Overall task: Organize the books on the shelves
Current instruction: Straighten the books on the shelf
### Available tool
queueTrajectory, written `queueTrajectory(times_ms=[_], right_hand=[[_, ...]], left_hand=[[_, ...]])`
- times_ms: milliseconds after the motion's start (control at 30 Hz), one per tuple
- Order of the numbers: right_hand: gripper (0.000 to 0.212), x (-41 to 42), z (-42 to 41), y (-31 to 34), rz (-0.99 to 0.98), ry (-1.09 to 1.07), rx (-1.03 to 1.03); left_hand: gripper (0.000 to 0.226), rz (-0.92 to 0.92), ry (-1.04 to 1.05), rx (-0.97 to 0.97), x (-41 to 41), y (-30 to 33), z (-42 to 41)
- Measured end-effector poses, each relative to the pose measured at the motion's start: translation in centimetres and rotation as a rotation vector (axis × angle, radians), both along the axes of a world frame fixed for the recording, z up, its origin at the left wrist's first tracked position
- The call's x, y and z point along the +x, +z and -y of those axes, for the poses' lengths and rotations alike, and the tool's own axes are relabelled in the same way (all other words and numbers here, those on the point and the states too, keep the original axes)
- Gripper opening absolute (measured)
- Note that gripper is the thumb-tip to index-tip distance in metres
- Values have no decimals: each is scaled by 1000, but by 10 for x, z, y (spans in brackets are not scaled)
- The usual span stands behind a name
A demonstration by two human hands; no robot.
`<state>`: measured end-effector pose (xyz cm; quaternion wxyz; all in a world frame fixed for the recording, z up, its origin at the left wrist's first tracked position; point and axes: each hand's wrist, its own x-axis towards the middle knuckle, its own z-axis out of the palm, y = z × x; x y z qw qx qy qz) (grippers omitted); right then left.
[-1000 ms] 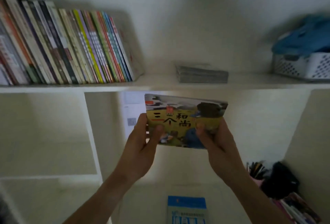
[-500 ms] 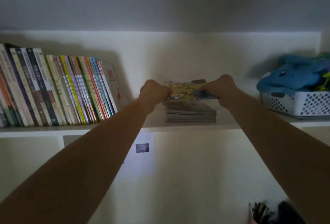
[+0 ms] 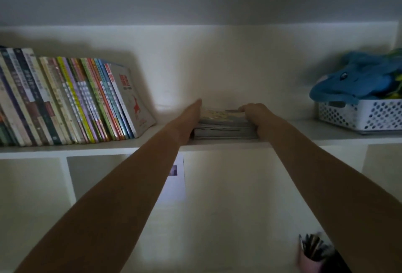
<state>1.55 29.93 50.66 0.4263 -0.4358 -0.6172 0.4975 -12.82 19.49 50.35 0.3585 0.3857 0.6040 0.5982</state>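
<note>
A yellow picture book (image 3: 221, 113) lies flat on top of a small grey stack of books (image 3: 224, 130) in the middle of the upper shelf (image 3: 87, 148). My left hand (image 3: 190, 118) lies flat with straight fingers against the stack's left side. My right hand (image 3: 253, 113) sits at the stack's right end with fingers curled over the yellow book's far right corner. A leaning row of several upright books (image 3: 65, 98) fills the shelf's left part.
A white perforated basket (image 3: 359, 115) with a blue plush toy (image 3: 356, 79) stands at the shelf's right end. Below, a paper sheet (image 3: 176, 183) hangs on the back wall and a pink pen cup (image 3: 311, 253) sits at bottom right.
Both hands raised the yellow book from below the shelf and laid it on the flat stack. My left hand then straightened along the stack's side.
</note>
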Motion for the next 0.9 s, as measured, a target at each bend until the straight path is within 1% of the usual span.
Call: queueTrajectory(times_ms=[33, 67, 100, 133, 167, 200, 233, 267, 333, 367, 400, 433, 500, 567, 633, 700, 733, 800, 833, 900], right_hand=[[34, 3, 0, -2, -92, 11, -15], [34, 8, 1, -7, -160, 2, -13], [35, 15, 2, -14, -186, -46, 39], [36, 25, 10, -24, -138, -120, 156], [34, 36, 20, -36, -67, -204, 309], [32, 47, 31, -56, -35, -270, 444], [34, 57, 47, -78, -39, -309, 560], [41, 65, 61, -105, -37, -339, 665], [51, 71, 86, -170, 16, -332, 779], [53, 71, 96, -204, 64, -306, 803], [54, 68, 106, -240, 124, -275, 795], [55, 64, 111, -277, 190, -235, 753], [58, 57, 117, -351, 350, -122, 605], [63, 54, 118, -425, 504, -19, 393], [67, 56, 118, -493, 619, 69, 94], [70, 62, 119, -547, 670, 117, -180], [70, 65, 119, -570, 683, 114, -276], [68, 72, 119, -607, 702, 83, -397], [64, 76, 120, -622, 724, 65, -429], [56, 79, 123, -644, 794, 61, -399]], left_hand=[[58, 39, 22, 47, 0, 1, 3], [61, 19, 72, 101, 0, 0, 10], [66, -55, 133, 139, -2, -5, 16], [71, -188, 202, 161, -1, -13, 25], [76, -374, 267, 167, -1, -29, 35], [77, -597, 332, 202, 0, -49, 47], [73, -778, 396, 275, 1, -77, 57], [64, -909, 458, 367, 4, -105, 68], [52, -1145, 518, 523, 13, -169, 83], [51, -1242, 501, 537, 17, -203, 88], [52, -1290, 448, 498, 20, -237, 92], [53, -1300, 380, 421, 20, -272, 92], [54, -1284, 270, 229, 21, -345, 92], [52, -1222, 169, 8, 22, -416, 93], [49, -1057, 103, -221, 27, -478, 94], [48, -822, 97, -458, 31, -524, 97], [49, -717, 114, -579, 31, -543, 97], [55, -552, 119, -800, 32, -576, 94], [58, -488, 103, -879, 32, -592, 93], [58, -381, 102, -955, 34, -619, 90]])
